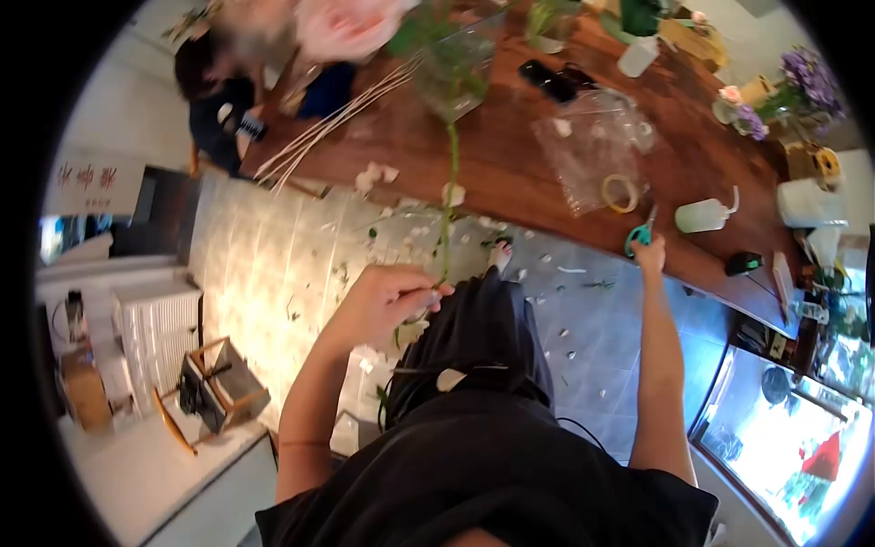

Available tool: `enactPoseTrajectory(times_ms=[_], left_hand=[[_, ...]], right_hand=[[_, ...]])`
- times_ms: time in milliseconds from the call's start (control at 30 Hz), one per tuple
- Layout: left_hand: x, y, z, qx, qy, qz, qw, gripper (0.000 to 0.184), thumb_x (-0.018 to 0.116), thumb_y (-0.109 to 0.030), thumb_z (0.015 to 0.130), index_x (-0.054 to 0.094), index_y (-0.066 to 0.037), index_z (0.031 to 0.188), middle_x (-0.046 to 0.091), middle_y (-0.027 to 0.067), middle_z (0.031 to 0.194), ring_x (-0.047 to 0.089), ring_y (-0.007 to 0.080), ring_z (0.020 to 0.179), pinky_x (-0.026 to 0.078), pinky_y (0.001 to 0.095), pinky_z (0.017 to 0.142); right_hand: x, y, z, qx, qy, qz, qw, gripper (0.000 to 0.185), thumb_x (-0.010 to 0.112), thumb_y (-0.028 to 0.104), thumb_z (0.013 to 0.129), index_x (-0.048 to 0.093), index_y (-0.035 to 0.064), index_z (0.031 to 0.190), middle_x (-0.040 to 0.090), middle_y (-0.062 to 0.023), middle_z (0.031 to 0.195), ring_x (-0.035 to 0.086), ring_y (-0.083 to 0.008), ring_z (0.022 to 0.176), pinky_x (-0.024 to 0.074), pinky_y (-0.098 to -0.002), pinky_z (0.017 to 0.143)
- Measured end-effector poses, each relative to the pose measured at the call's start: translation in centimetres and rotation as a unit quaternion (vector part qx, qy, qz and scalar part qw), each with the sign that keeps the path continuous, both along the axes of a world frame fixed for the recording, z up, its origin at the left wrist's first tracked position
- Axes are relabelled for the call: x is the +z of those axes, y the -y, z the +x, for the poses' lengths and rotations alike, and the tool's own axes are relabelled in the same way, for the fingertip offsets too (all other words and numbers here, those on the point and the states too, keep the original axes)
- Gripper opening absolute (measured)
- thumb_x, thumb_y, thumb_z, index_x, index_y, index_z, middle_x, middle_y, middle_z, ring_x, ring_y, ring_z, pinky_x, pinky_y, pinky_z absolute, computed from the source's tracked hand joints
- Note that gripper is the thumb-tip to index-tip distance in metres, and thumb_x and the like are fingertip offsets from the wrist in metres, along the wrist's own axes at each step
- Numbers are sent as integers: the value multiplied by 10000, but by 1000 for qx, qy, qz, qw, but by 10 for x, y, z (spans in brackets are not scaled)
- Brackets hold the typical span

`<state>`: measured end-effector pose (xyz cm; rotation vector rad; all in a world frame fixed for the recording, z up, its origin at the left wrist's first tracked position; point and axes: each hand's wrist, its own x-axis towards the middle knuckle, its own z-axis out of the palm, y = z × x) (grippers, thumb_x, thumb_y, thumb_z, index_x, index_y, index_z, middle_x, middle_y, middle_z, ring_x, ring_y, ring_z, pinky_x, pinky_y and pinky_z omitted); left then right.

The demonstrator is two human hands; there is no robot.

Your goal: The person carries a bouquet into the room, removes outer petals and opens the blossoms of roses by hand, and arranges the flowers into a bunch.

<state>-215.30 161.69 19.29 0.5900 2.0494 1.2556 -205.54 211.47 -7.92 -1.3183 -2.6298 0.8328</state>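
My left hand point(392, 305) is closed around the lower part of a long green flower stem point(453, 173). The stem rises in front of me to a large pale pink rose point(351, 27) with green leaves at the top of the view, blurred and partly cut off. At the near table edge my right hand point(650, 254) has its fingers closed on the teal handles of a pair of scissors point(640, 237). The scissors' blades point away from me over the wooden table. A roll of tape point(620, 193) and a clear plastic bag point(583, 150) lie just beyond them.
On the wooden table point(702, 164) are thin sticks point(342, 114), a phone point(547, 80), a pale green bottle point(702, 215) and purple flowers point(811, 82). Petals and leaf scraps litter the tiled floor point(273, 255). Another person point(219, 109) sits at the far left; a chair point(219, 387) stands lower left.
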Motion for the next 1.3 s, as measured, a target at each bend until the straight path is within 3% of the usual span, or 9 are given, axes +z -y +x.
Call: enactPoseTrajectory(times_ms=[200,233,367,700,833,1067,1167,1267,1300], left_hand=[[0,40,45,42,69,29,996,158,545,5,832,660,25,939,662,83,773,627,118,697,490,235,630],[4,44,53,50,89,19,995,160,541,6,835,658,29,941,664,84,774,624,116,689,489,232,621],[16,53,74,78,65,19,995,159,521,-13,852,650,42,927,666,88,752,572,79,566,463,208,512],[7,67,103,173,21,-35,984,180,532,-95,878,648,40,904,662,58,712,551,62,493,441,192,460],[-6,82,116,242,63,-66,966,211,549,-142,869,641,37,805,636,52,633,546,77,464,450,220,457],[-17,132,124,339,87,1,937,204,542,-147,873,622,41,872,648,87,676,532,80,462,438,210,436],[-33,142,105,488,42,190,851,195,535,-172,893,593,11,930,641,82,742,518,82,504,428,197,465],[-78,126,73,486,209,510,678,244,521,-232,912,573,-10,999,634,100,865,572,114,663,485,224,599],[-12,50,79,489,277,448,695,306,516,-282,910,562,-6,1033,626,108,906,605,185,755,522,281,703]], right_hand=[[97,139,59,85,-185,-472,858,506,643,149,743,478,-41,1182,560,-38,679,542,-123,585,428,-234,532],[129,176,74,139,-176,-485,846,456,623,17,726,519,24,1170,552,-20,682,545,-120,584,420,-233,516],[213,260,91,461,-57,-441,768,695,772,430,647,490,90,1183,582,-48,769,620,-187,726,490,-330,690],[239,334,66,526,45,-464,711,636,705,353,744,415,61,1230,558,-53,717,576,-186,679,450,-304,655],[225,362,55,575,-20,-380,724,562,663,428,777,488,8,1107,600,-146,726,609,-345,691,474,-377,636],[199,328,58,509,-32,-439,740,530,704,420,746,551,28,1068,588,-89,659,579,-230,597,463,-319,598],[173,249,50,366,-62,-245,896,470,729,284,741,527,102,1125,591,-78,736,557,-144,642,464,-304,605],[108,138,32,127,-102,4,987,446,679,314,769,515,76,1109,649,-162,853,626,-354,797,479,-415,681],[97,104,27,86,-78,36,993,453,653,277,786,477,62,1143,626,-198,956,598,-385,886,465,-436,755]])
